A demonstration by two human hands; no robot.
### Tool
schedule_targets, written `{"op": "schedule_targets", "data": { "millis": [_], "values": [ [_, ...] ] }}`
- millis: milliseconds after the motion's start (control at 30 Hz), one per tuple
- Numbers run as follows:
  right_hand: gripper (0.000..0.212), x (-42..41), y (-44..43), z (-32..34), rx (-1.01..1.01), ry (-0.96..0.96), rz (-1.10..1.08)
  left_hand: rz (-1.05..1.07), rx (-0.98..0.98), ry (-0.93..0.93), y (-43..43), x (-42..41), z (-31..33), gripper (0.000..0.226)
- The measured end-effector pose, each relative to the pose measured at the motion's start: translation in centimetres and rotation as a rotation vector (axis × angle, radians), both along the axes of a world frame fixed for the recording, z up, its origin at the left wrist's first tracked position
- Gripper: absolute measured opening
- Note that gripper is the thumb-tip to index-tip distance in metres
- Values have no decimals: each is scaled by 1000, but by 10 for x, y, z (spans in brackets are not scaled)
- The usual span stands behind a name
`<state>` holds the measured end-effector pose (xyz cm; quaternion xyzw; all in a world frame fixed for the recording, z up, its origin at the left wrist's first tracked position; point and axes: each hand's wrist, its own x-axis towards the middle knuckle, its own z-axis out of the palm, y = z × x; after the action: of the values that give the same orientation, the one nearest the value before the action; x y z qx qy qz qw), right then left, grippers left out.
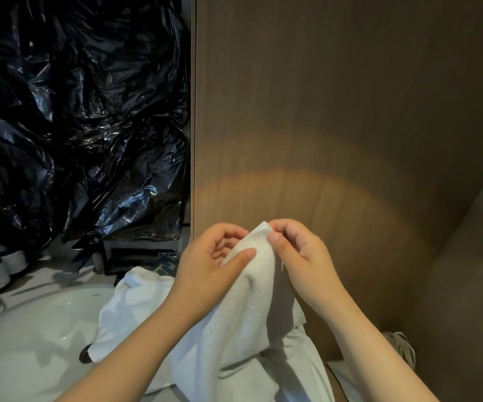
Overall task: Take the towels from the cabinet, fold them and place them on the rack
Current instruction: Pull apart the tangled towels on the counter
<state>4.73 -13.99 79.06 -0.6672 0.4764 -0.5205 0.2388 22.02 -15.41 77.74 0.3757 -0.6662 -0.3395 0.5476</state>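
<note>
Two hands: left hand (214,256) and right hand (298,253), both on one white towel (251,300).
Towel: held up near centre before one wooden panel (350,111); rest draped down, right of one white basin (31,329).
Left fingers: curled behind the towel, thumb pressed on its front.
Right fingers: curled tight, thumb and forefinger pinched top corner.
Far left: one black plastic bag (75,111).

Entry, logged from my remote station: left hand (214,256) and right hand (298,250), nails short; both forearms (135,349) bare to the lower frame edge; one pale laced shoe (402,346), lower right.
</note>
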Motion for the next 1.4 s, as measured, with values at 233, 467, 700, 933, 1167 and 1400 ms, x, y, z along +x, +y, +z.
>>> {"op": "schedule_targets", "data": {
  "millis": [233,467,700,933,1167,1400],
  "values": [
    [14,1,-1,3,-1,36,-5,-3,-45,-54,5,4,-6,15],
    [14,-4,-2,16,-141,21,-97,-61,-27,-26,8,2,-1,21],
    [12,-14,0,21,-161,-12,-177,-63,-99,-181,8,0,-10,20],
    [15,-32,-1,33,-251,-81,-336,-99,-101,-473,1,11,-30,31],
    [22,-42,5,30,-302,-31,-458,5,-165,-365,-8,36,-27,49],
    [18,-56,-1,12,-217,-17,-603,-11,-151,-387,-17,35,3,51]
  ]
}}
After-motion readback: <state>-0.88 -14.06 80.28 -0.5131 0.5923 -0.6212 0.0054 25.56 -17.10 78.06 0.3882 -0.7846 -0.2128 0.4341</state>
